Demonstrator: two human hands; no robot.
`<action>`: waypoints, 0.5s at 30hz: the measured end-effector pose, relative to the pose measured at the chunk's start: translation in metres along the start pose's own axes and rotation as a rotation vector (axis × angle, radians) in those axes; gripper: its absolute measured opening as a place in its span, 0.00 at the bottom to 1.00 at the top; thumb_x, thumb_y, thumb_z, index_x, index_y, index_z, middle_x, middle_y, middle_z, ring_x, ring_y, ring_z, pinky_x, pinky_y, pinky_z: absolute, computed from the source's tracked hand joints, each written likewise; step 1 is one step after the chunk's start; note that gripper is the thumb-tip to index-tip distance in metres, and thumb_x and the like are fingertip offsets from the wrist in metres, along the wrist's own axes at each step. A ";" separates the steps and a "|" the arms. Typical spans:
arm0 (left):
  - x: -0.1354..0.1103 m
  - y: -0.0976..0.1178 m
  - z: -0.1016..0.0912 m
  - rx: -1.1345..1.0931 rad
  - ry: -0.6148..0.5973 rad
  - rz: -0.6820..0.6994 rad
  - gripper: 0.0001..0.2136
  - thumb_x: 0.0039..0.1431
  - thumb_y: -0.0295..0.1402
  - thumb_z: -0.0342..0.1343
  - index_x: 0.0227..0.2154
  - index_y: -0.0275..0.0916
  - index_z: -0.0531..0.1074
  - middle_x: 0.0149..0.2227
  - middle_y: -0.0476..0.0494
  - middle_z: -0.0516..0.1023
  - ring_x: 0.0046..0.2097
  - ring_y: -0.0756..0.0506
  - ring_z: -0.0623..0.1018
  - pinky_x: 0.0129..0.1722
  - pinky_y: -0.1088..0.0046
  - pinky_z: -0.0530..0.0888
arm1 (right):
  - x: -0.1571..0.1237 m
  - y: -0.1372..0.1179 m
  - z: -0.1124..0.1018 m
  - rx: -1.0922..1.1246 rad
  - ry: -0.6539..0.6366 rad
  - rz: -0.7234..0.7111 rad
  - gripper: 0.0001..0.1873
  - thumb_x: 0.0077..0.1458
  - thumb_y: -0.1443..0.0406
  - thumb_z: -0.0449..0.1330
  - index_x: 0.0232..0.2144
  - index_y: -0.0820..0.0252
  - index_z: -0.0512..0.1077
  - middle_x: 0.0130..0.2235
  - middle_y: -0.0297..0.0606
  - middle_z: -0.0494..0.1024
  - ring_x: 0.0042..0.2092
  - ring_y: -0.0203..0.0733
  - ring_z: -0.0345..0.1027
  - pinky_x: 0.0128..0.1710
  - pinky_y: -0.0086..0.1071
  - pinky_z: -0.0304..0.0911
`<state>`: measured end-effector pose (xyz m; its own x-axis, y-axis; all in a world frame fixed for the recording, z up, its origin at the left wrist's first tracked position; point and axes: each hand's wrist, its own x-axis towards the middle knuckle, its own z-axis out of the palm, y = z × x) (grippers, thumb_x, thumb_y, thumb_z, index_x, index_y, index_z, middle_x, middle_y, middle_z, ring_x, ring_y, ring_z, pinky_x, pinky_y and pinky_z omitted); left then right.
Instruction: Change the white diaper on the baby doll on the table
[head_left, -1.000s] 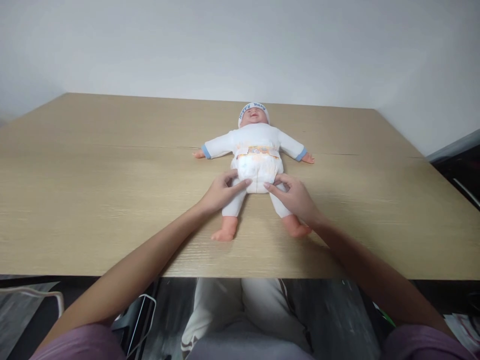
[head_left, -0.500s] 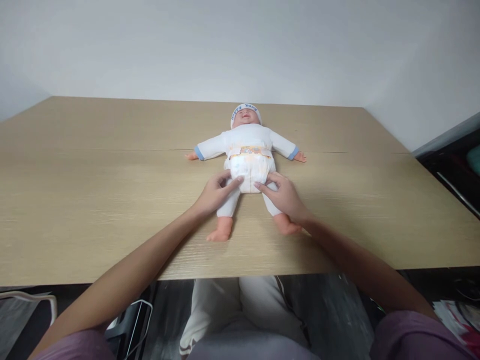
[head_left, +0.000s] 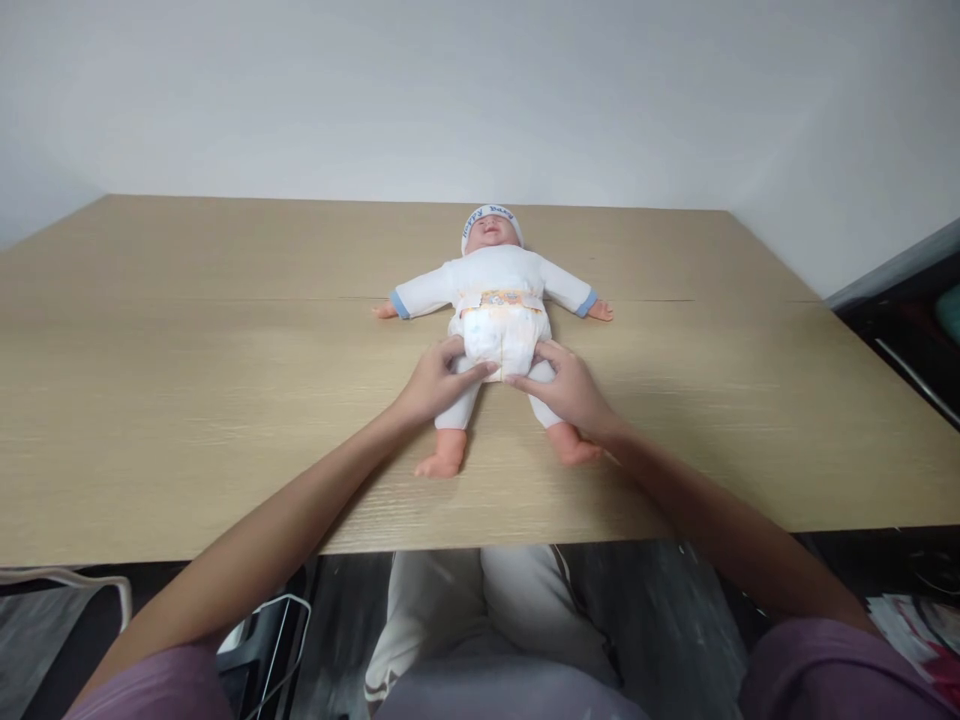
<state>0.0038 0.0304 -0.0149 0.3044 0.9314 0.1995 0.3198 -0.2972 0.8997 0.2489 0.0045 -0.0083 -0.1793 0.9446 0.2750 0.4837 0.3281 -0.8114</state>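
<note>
A baby doll (head_left: pixel 495 265) lies on its back, head away from me, arms spread and legs apart. It wears white clothes with blue cuffs, a lettered headband (head_left: pixel 489 212) and a white diaper (head_left: pixel 499 330) with an orange patterned waistband. My left hand (head_left: pixel 442 378) is closed on the diaper's leg edge at the left, thumb pressed on the lower front. At the opposite leg edge, my right hand (head_left: pixel 566 382) pinches the diaper likewise, its thumb near the middle. The fingertips of both hands are partly hidden at the doll's thighs.
The doll rests on a wide wooden table (head_left: pixel 225 380) with a pale wall (head_left: pixel 450 100) behind it. A dark object (head_left: pixel 907 320) stands by the right edge. Below the front edge are a white cable (head_left: pixel 75 578) at left and papers (head_left: pixel 907 635) at right.
Both thumbs have slid inward along the lower front of the diaper and are now closer together. The doll has stayed in place.
</note>
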 end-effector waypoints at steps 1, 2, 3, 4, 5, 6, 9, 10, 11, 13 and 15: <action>0.000 0.000 0.000 -0.017 -0.010 -0.007 0.16 0.65 0.47 0.69 0.46 0.40 0.85 0.48 0.40 0.87 0.52 0.36 0.82 0.57 0.55 0.77 | 0.000 0.000 -0.001 -0.014 -0.010 -0.012 0.14 0.59 0.54 0.76 0.42 0.53 0.83 0.45 0.38 0.84 0.48 0.52 0.76 0.53 0.45 0.69; 0.000 -0.001 0.000 -0.034 -0.018 -0.013 0.16 0.65 0.47 0.69 0.46 0.40 0.85 0.49 0.40 0.87 0.52 0.36 0.82 0.57 0.55 0.77 | 0.000 0.000 -0.001 -0.025 -0.019 -0.023 0.14 0.58 0.54 0.77 0.43 0.53 0.84 0.46 0.38 0.84 0.49 0.53 0.76 0.54 0.46 0.68; 0.000 0.000 0.000 -0.046 -0.019 -0.018 0.17 0.65 0.47 0.69 0.46 0.40 0.84 0.49 0.40 0.87 0.53 0.35 0.82 0.58 0.55 0.77 | 0.000 0.000 -0.001 -0.036 -0.024 -0.028 0.15 0.58 0.55 0.77 0.43 0.53 0.84 0.47 0.38 0.84 0.50 0.53 0.76 0.54 0.46 0.68; -0.001 0.000 0.001 -0.050 -0.015 -0.021 0.17 0.65 0.47 0.69 0.46 0.40 0.84 0.50 0.40 0.87 0.53 0.35 0.82 0.58 0.55 0.77 | 0.001 0.000 -0.001 -0.048 -0.028 -0.028 0.14 0.58 0.55 0.77 0.44 0.53 0.85 0.47 0.38 0.83 0.50 0.53 0.75 0.54 0.46 0.68; -0.001 0.001 0.001 -0.049 -0.009 -0.023 0.16 0.65 0.47 0.69 0.45 0.40 0.84 0.49 0.40 0.86 0.53 0.36 0.82 0.58 0.55 0.77 | 0.001 0.001 0.000 -0.063 -0.030 -0.024 0.14 0.59 0.55 0.77 0.44 0.52 0.85 0.45 0.38 0.83 0.49 0.53 0.75 0.54 0.46 0.68; -0.002 0.002 0.001 -0.043 -0.006 -0.024 0.16 0.65 0.48 0.69 0.45 0.39 0.84 0.49 0.40 0.86 0.52 0.36 0.82 0.57 0.55 0.77 | 0.002 0.001 0.000 -0.077 -0.028 -0.017 0.14 0.59 0.54 0.77 0.44 0.52 0.86 0.44 0.38 0.82 0.48 0.52 0.75 0.53 0.45 0.68; -0.003 0.006 0.000 -0.009 0.001 -0.027 0.17 0.66 0.48 0.68 0.46 0.39 0.84 0.50 0.39 0.86 0.52 0.35 0.82 0.57 0.53 0.77 | 0.004 0.005 0.003 -0.084 -0.009 -0.009 0.12 0.60 0.54 0.77 0.42 0.52 0.87 0.41 0.36 0.80 0.46 0.51 0.75 0.50 0.43 0.67; -0.004 0.007 0.000 0.003 -0.001 -0.018 0.17 0.65 0.47 0.69 0.47 0.39 0.84 0.51 0.39 0.86 0.53 0.34 0.82 0.58 0.53 0.77 | 0.004 0.006 0.004 -0.078 0.001 -0.011 0.11 0.60 0.54 0.77 0.41 0.52 0.87 0.40 0.36 0.80 0.46 0.50 0.75 0.50 0.42 0.67; -0.004 0.009 -0.001 0.016 -0.007 -0.002 0.18 0.64 0.46 0.70 0.48 0.40 0.84 0.52 0.38 0.86 0.54 0.34 0.82 0.59 0.52 0.77 | 0.005 0.008 0.004 -0.073 0.012 -0.012 0.11 0.60 0.54 0.76 0.40 0.53 0.87 0.40 0.36 0.80 0.45 0.50 0.74 0.49 0.42 0.66; -0.003 0.013 -0.001 0.044 -0.033 0.034 0.20 0.59 0.44 0.75 0.50 0.41 0.84 0.55 0.39 0.86 0.56 0.33 0.82 0.61 0.51 0.76 | 0.006 0.010 0.006 -0.068 0.027 -0.011 0.11 0.61 0.53 0.76 0.36 0.53 0.86 0.38 0.36 0.79 0.44 0.49 0.74 0.47 0.41 0.66; -0.002 0.016 -0.001 0.086 -0.048 0.046 0.22 0.54 0.41 0.78 0.51 0.41 0.84 0.55 0.39 0.86 0.57 0.32 0.82 0.60 0.51 0.76 | 0.007 0.012 0.007 -0.072 0.031 -0.010 0.13 0.62 0.52 0.75 0.34 0.54 0.85 0.37 0.35 0.77 0.42 0.48 0.73 0.46 0.41 0.65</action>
<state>0.0070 0.0235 -0.0004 0.3626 0.9060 0.2186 0.3803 -0.3579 0.8528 0.2476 0.0147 -0.0195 -0.1581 0.9408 0.2999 0.5424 0.3365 -0.7698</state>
